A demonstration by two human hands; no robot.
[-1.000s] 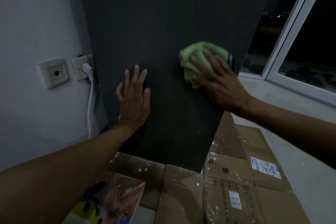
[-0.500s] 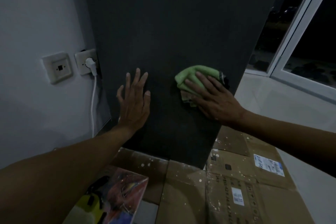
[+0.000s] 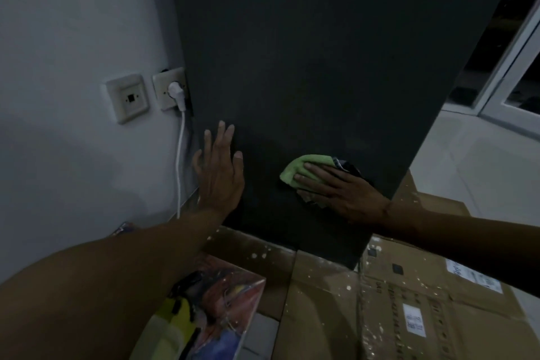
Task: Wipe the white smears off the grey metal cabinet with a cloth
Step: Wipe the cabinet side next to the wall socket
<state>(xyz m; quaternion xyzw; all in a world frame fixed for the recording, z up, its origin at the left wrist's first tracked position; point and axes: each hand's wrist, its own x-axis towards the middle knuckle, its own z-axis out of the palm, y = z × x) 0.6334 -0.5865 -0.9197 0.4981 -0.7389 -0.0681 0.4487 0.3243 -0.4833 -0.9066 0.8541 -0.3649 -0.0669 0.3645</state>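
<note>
The grey metal cabinet [image 3: 321, 52] fills the middle of the view as a tall dark panel. My right hand [image 3: 342, 190] presses a crumpled green cloth [image 3: 301, 166] flat against its lower right part, fingers straight over the cloth. My left hand [image 3: 219, 172] lies flat on the cabinet's lower left edge, fingers spread and pointing up. In this dim light I make out no clear white smears on the panel.
A white wall [image 3: 73, 38] on the left carries a switch plate [image 3: 128, 98] and a socket with a white plug [image 3: 176, 90] and hanging cord. Paint-spattered cardboard [image 3: 409, 301] covers the floor below. A colourful box [image 3: 222, 301] lies at bottom left. A window frame [image 3: 508, 73] stands at right.
My right hand has slid the green cloth down the cabinet face, from mid-height to near the lower edge. My left hand stays pressed on the panel.
</note>
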